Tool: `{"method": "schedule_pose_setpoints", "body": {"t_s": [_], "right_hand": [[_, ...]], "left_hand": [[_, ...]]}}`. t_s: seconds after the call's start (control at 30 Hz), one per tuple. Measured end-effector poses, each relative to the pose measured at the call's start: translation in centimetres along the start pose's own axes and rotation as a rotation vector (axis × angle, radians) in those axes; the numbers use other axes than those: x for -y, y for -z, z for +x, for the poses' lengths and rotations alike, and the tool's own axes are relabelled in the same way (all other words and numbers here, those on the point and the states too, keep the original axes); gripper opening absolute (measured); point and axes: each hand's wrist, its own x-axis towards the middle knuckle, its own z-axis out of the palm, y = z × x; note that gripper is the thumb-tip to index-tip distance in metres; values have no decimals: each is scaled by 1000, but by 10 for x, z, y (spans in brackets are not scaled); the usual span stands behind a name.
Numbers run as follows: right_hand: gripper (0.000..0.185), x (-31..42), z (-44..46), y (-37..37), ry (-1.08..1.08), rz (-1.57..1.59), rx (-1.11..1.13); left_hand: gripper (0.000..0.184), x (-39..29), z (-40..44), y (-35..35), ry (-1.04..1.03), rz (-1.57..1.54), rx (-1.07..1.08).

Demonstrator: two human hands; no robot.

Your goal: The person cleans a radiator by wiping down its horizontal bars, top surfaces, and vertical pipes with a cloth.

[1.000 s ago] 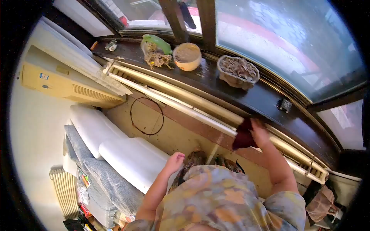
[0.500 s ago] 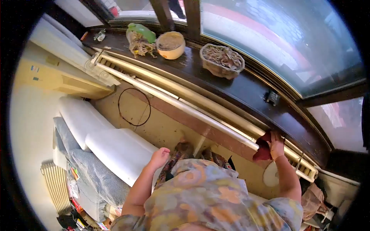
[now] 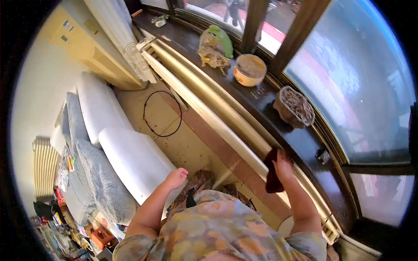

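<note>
My right hand (image 3: 284, 165) holds a dark red cloth (image 3: 273, 172) against the top of the long cream radiator (image 3: 217, 126), below the dark windowsill (image 3: 272, 124). The cloth hangs over the front rail. My left hand (image 3: 176, 177) is held in the air beside the white sofa cushion (image 3: 130, 161), its fingers curled together with nothing seen in them.
On the sill stand a green pot with dried plants (image 3: 215, 48), a round pot of soil (image 3: 249, 69), an oval planter (image 3: 294, 106) and a small dark object (image 3: 323, 156). A black hoop (image 3: 146, 114) lies on the floor. Clutter (image 3: 74, 230) is at the lower left.
The view has turned, so the sill and radiator run more steeply. My right hand and the cloth have moved back left along the radiator after a reach to the right. My left hand remains near the sofa.
</note>
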Motion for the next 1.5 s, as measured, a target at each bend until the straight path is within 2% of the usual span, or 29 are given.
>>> {"method": "schedule_pose_setpoints", "body": {"t_s": [0.1,0.13,0.17,0.2,0.43,0.5,0.63,0.7,0.83,0.87,0.9,0.97,1.0,1.03,1.1,1.13,1.17,1.23,1.27,1.3,1.33,1.37,1.4,1.43,1.5], "right_hand": [[54,64,39,17,13,96,-69],[53,73,59,9,122,-19,-203],[54,91,74,9,129,-34,-246],[54,110,88,12,156,-64,-281],[47,208,170,34,240,-104,-435],[45,233,183,46,258,-174,-402],[44,284,214,68,228,-118,-384],[47,311,215,89,138,-89,-188],[44,328,222,89,316,22,-434],[37,329,217,89,494,66,-604],[37,329,212,91,506,59,-603],[35,337,179,115,790,500,-453],[35,340,162,117,835,612,-517],[36,334,167,113,1003,732,-486],[36,329,147,111,887,1317,-30],[35,324,134,115,680,1545,178],[34,320,131,112,659,1711,220],[43,318,114,119,766,1911,390],[43,318,104,122,766,1919,385],[43,318,92,125,802,2050,575],[44,318,84,126,839,2172,773],[44,315,82,122,844,2178,765],[44,311,81,116,851,2254,852],[44,308,78,111,858,2328,940],[45,311,66,108,871,2349,1001]], "left_hand": [[20,31,5,3,-40,-100,-52],[20,39,3,5,-39,-115,-60],[20,45,1,8,16,-129,-70],[21,52,-1,10,70,-145,-81],[23,116,-6,10,91,-320,-184],[20,107,-16,20,116,-272,-248],[19,107,-16,28,178,-308,-294],[19,115,-13,23,186,-374,-306],[18,110,-10,29,194,-369,-297],[18,106,-10,30,141,-381,-327],[18,103,-9,31,87,-390,-357],[17,93,-4,36,99,-361,-367],[17,88,-2,38,108,-320,-367],[17,85,3,37,116,-328,-373],[18,83,14,37,35,-436,-402],[18,75,16,44,40,-436,-406],[19,64,18,54,35,-463,-410],[19,42,20,73,27,-482,-411],[20,30,19,84,-72,-526,-463],[21,19,17,93,-174,-570,-513],[21,6,14,103,-177,-562,-509],[22,-8,10,113,-241,-610,-541],[23,-20,6,121,-305,-657,-570],[23,-29,3,128,-310,-650,-563],[27,-46,-4,138,-411,-834,-496]]}}
